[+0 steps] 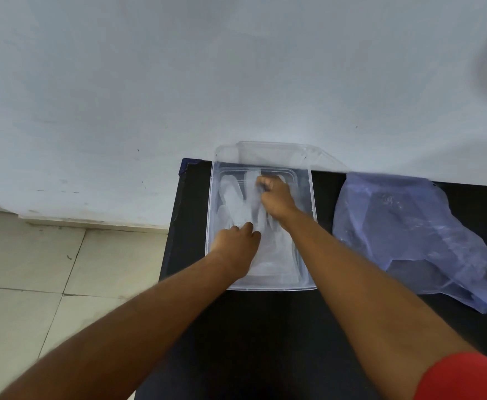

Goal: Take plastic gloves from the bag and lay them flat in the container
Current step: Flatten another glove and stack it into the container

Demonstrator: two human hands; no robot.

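Pinched fingertips of the right hand grip a finger of the clear plastic glove near the container's far end, while the left hand presses the glove's cuff down near the front, fingers curled; whether it grips the film is hard to tell through the plastic. So the laying-flat step is in hand. Next, I judge, the glove fingers need smoothing out straight, then a reach to the bluish bag on the black table, just beside the container
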